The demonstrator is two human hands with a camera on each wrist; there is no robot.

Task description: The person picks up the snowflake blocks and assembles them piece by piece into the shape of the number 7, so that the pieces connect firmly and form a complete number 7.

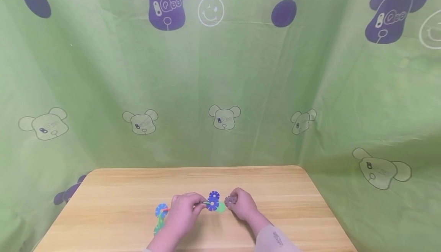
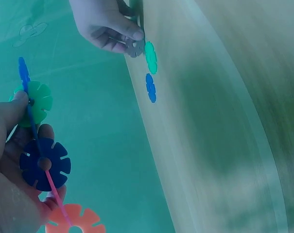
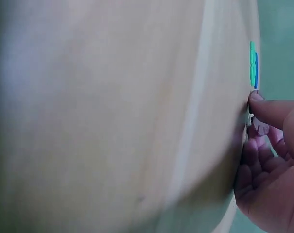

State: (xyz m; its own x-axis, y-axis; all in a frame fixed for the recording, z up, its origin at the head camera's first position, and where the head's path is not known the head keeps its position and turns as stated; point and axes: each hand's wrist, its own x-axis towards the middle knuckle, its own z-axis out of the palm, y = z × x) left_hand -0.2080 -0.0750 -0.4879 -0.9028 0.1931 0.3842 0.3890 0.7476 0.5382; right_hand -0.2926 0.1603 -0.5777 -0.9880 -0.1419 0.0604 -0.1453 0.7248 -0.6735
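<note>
Right now two hands sit close together near the front edge of a wooden counter (image 1: 138, 190). The left hand (image 1: 184, 210) has its fingers curled round a little bunch of plastic flower discs that are stuck together. In the left wrist view you can see that bunch well: a dark blue disc (image 2: 44, 164), a light green disc (image 2: 37, 101), an orange disc (image 2: 75, 221) at the bottom, and a thin pink piece (image 2: 54, 191) slotted through them. The thumb presses on the green one. The bunch is held up off the counter in that view.

The right hand (image 1: 242, 204) pinches a small grey disc (image 1: 231, 199) between its thumb and fingers (image 3: 270, 108). The grey disc is right at the counter, just beside two loose discs lying there: a green disc (image 2: 150, 57) and a blue disc (image 2: 150, 87). In the left wrist view the grey one touches or nearly touches the green one; I cannot tell which.

From the head view, more blue and green discs (image 1: 160, 210) peek out on the left side of the left hand, on the counter.

Behind the counter hangs a green cloth (image 1: 241, 83) with bear pictures and smiley faces. A light sleeve (image 1: 272, 240) covers the right arm.
</note>
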